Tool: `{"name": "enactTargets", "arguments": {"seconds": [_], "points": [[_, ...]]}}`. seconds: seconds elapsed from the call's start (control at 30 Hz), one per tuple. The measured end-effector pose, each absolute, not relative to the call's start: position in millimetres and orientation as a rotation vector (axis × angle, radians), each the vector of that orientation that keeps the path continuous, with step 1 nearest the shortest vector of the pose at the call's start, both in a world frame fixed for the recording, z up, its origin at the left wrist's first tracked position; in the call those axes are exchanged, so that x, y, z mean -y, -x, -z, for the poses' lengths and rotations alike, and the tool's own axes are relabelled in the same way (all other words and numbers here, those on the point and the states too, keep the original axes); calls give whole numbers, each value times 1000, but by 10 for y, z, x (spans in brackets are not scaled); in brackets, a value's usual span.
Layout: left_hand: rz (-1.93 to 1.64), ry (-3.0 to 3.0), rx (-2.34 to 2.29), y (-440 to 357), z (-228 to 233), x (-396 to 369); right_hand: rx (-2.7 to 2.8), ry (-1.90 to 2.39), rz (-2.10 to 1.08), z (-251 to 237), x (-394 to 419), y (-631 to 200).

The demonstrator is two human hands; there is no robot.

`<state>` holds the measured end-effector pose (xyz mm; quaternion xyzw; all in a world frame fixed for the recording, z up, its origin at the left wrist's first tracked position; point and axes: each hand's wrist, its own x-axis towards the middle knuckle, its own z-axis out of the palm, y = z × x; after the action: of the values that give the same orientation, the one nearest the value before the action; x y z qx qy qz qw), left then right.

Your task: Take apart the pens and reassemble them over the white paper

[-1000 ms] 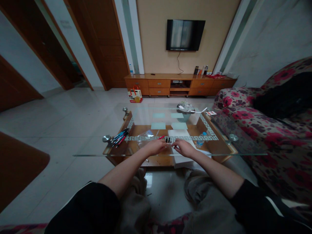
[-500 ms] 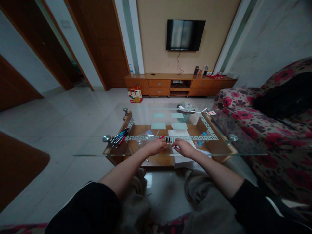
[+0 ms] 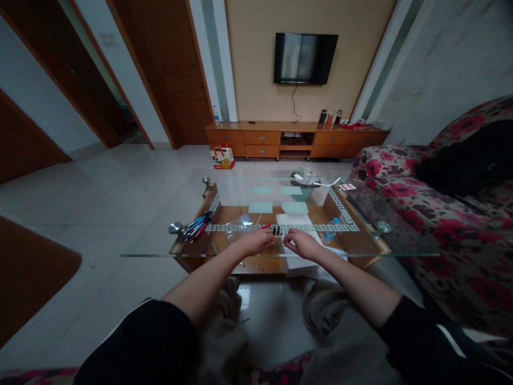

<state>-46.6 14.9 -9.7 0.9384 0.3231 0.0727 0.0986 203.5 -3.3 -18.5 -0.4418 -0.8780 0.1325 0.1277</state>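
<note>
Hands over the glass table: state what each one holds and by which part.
The left hand and right hand meet at a small red and black pen-like item between their fingertips. Which part each grips is too small to tell.

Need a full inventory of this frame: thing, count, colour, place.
pen: one, red and black, between both hands
pens: a bunch, blue, red, black, left end of the table
glass table: one, clear top, wooden shelf below
plastic bag: one, clear, on the glass left of the hands
white paper: one, on the shelf
basket: one, pale, far end
water bottle: one, clear, on the shelf
TV: one, black, wall
sofa: one, red floral, right
left hand: on the pen
right hand: at the pen
</note>
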Motion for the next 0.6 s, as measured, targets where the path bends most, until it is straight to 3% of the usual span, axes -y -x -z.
{"name": "enactTargets", "arguments": {"seconds": [0.6], "points": [[-197, -2756, -998, 454, 105, -138, 2482, 1206, -455, 162, 41, -1993]]}}
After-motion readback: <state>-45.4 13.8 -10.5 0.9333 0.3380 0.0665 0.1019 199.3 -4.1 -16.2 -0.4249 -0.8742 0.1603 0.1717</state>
